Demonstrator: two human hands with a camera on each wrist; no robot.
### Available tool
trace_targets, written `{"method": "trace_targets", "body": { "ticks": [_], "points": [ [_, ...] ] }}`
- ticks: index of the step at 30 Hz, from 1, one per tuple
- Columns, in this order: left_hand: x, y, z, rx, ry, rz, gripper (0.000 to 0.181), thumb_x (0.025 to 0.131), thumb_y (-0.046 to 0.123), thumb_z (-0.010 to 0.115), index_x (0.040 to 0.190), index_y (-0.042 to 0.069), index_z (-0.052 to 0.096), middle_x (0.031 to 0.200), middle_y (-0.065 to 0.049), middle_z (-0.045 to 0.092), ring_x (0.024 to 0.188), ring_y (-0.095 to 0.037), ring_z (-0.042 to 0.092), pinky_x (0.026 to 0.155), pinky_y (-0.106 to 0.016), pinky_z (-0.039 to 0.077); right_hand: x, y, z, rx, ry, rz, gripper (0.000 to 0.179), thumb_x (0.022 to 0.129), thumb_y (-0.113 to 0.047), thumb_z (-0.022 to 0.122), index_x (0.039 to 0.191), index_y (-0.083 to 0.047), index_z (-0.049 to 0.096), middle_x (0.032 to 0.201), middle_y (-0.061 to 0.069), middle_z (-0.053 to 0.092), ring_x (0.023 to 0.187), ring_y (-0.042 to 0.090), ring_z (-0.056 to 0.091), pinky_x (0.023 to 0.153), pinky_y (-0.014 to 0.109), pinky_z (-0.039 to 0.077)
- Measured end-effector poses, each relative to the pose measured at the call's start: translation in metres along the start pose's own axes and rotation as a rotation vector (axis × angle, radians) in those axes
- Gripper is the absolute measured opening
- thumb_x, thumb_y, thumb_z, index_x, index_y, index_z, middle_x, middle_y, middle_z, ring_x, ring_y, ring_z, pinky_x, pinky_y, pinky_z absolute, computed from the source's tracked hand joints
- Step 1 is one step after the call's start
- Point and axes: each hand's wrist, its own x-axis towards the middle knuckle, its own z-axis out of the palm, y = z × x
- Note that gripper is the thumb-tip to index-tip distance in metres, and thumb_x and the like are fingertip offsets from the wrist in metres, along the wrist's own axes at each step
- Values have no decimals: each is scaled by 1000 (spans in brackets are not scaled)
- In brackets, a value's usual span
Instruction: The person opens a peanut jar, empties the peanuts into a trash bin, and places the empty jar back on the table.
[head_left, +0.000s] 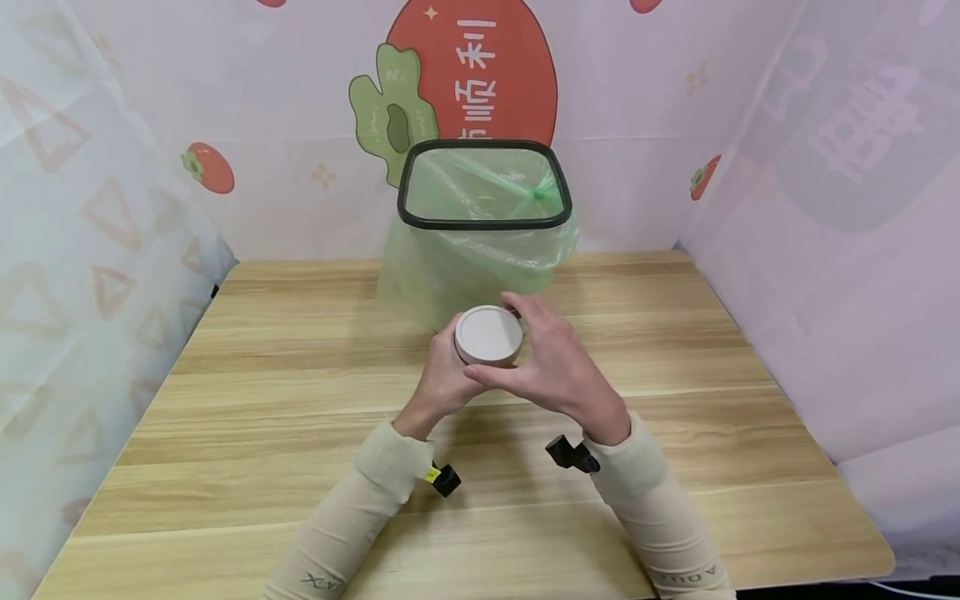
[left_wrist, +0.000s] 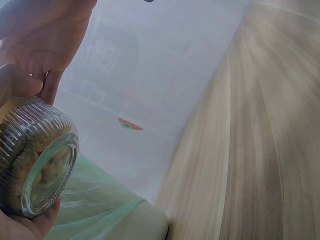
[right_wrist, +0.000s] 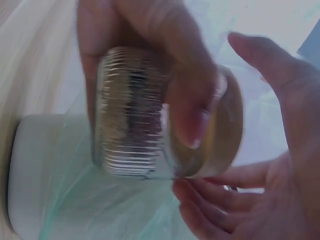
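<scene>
In the head view, my left hand point(head_left: 437, 379) grips a jar near the middle of the table, its round off-white lid point(head_left: 489, 335) facing up. The left wrist view shows the jar point(left_wrist: 37, 150) as ribbed clear glass with brownish contents. My left thumb lies across it near the lid in the right wrist view. My right hand point(head_left: 558, 358) is spread around the lid, thumb on the near side and fingers on the far side. In the right wrist view, one digit of the right hand point(right_wrist: 300, 110) stands apart from the lid, while other fingers lie close beneath it; contact is unclear.
Behind the hands stands a bin with a black rim point(head_left: 483, 224), lined with a translucent green bag point(head_left: 480, 267) that hangs over its outside. The wooden table point(head_left: 300, 375) is bounded by printed cloth walls point(head_left: 285, 108). A small camera sits at each wrist.
</scene>
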Motion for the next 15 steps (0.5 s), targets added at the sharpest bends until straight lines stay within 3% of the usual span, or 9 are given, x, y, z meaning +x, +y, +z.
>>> {"method": "trace_targets", "body": {
  "ticks": [7, 15],
  "points": [
    [0, 1, 0, -5, 5, 6, 79, 71, 1, 92, 141, -5, 55, 134, -25, 67, 124, -39, 64, 110, -54, 51, 1, -1, 13, -85, 135, 12, 83, 68, -57, 95, 126, -6, 65, 120, 9, 62, 111, 27, 59, 92, 46, 53],
    [0, 1, -1, 47, 5, 2, 79, 70, 4, 93, 141, -3, 57, 133, -24, 68, 122, -38, 65, 106, -54, 52, 1, -2, 13, -61, 122, 5, 75, 71, -50, 95, 124, -5, 66, 117, 10, 59, 107, 27, 57, 90, 44, 52]
  ]
}}
